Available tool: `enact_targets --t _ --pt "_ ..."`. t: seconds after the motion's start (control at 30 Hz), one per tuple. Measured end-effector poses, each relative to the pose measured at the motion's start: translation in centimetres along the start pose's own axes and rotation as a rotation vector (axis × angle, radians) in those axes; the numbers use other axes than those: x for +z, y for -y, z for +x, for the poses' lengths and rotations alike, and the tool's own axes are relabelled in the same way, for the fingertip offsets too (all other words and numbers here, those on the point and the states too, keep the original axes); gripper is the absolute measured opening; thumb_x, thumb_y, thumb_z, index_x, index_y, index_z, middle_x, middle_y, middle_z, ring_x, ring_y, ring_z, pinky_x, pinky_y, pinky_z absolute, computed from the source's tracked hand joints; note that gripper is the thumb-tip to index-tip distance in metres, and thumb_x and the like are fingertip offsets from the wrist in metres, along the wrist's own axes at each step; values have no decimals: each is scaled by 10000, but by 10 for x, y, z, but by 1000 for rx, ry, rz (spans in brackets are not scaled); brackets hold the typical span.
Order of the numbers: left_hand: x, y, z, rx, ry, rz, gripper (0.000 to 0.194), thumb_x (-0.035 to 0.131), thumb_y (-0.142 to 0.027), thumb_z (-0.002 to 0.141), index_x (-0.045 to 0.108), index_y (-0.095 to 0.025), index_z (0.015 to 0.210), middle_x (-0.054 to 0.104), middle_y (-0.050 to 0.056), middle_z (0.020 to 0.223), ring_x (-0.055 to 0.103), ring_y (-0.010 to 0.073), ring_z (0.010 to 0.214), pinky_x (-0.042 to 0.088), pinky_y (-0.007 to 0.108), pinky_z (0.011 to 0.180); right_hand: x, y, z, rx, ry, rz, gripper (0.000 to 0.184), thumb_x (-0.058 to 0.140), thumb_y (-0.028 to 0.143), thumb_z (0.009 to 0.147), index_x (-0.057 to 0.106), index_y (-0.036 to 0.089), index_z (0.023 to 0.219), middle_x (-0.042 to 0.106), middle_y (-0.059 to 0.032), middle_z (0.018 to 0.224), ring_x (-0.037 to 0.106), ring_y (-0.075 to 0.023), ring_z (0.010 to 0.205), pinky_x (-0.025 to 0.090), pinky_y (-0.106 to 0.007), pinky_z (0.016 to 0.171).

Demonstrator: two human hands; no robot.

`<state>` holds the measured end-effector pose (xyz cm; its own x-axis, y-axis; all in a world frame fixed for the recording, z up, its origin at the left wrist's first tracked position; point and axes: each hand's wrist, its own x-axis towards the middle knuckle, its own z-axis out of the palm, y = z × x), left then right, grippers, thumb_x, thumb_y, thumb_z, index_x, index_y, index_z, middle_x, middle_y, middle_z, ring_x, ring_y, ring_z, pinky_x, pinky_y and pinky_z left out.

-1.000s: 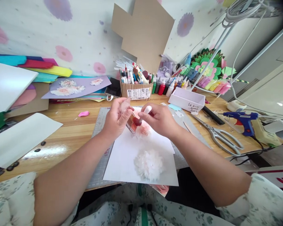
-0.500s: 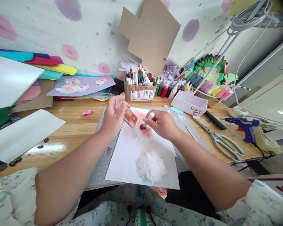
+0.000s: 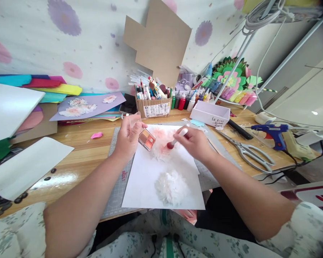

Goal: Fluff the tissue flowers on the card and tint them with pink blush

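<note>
My left hand (image 3: 129, 134) is closed on a small makeup palette (image 3: 147, 139) with orange and brown pans, its clear lid raised. In my right hand (image 3: 195, 141) is a makeup brush (image 3: 182, 133) with a white handle and dark red bristles. The bristles are at a fluffy paper flower (image 3: 160, 152) tinted pink and orange, on white paper (image 3: 144, 190). Nearer to me on the same paper lies a second fluffy flower (image 3: 172, 187), which looks white. A grey cutting mat (image 3: 113, 193) is under the paper.
Scissors (image 3: 247, 152), a blue glue gun (image 3: 274, 134) and a white box (image 3: 210, 113) are at the right. A cardboard box of pens (image 3: 153, 108) stands behind. On the left are a white sheet (image 3: 34, 161), dark pebbles (image 3: 1, 206) and a pink scrap (image 3: 96, 135).
The view has shifted slightly. The brush tip has moved a little to the right, away from the palette, and its handle is tilted more. Both hands keep their holds.
</note>
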<state>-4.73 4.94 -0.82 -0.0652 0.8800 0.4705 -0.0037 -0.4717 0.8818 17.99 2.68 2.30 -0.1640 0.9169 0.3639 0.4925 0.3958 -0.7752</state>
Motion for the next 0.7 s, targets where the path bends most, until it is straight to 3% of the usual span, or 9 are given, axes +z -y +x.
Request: enact_targets --t 0.1,0.17,0.2,0.27,0.33,0.43,0.53,0.63,0.7 --pt "1 -10 -3 -2 78 -55 449 575 -602 803 553 -220 1039 625 27 905 632 180 882 490 367 858 -30 -12 -11 10 -309 184 182 588 367 845 597 198 777 498 40 540 439 -103 493 338 -257 493" --pt "0 -16 -4 -30 121 -114 467 576 -622 790 578 -224 1036 641 35 896 639 189 866 506 352 802 -49 -18 -30 -65 -369 277 155 521 355 900 594 221 875 486 44 531 464 -118 491 361 -270 490" --pt "0 -18 -3 -51 129 -143 473 574 -633 784 590 -226 1025 651 39 879 643 194 852 513 340 764 -55 -18 -45 -103 -348 273 140 495 337 918 589 235 938 497 42 538 486 -127 493 374 -274 484" --pt "-3 -18 -1 -96 127 -179 457 555 -635 794 604 -233 1006 667 45 829 650 199 796 520 320 666 -58 -15 -78 -167 -173 124 135 466 271 931 565 258 1022 581 18 622 548 -140 532 428 -289 503" --pt "-6 -14 2 -129 106 -192 424 524 -622 821 601 -245 998 678 49 801 651 197 696 509 310 555 -48 -8 -112 -257 1 -166 92 485 218 913 561 253 950 618 -13 714 578 -146 609 456 -289 539" --pt "-12 -6 8 -200 53 -200 417 482 -628 843 587 -259 1006 687 50 797 639 200 595 492 320 462 -28 4 -147 -458 232 -482 111 597 314 851 559 227 908 622 -45 781 581 -200 736 470 -332 604" --pt "-15 -3 11 -268 -1 -203 448 480 -649 832 580 -252 1013 689 46 795 646 206 597 510 337 466 -15 6 -154 -552 264 -649 59 603 268 840 573 224 865 605 -32 758 563 -205 736 455 -339 629" --pt "-13 -7 10 -306 9 -207 496 492 -671 809 578 -225 1008 684 54 788 652 205 614 513 332 470 -10 0 -142 -546 198 -733 72 567 165 839 597 218 877 588 -27 715 529 -193 666 427 -324 588" --pt "-8 -11 7 -324 46 -205 539 504 -695 781 584 -210 1003 681 59 784 653 206 633 510 323 476 -8 -4 -132 -519 176 -736 99 611 213 827 608 209 926 614 -43 750 549 -210 692 443 -333 598"
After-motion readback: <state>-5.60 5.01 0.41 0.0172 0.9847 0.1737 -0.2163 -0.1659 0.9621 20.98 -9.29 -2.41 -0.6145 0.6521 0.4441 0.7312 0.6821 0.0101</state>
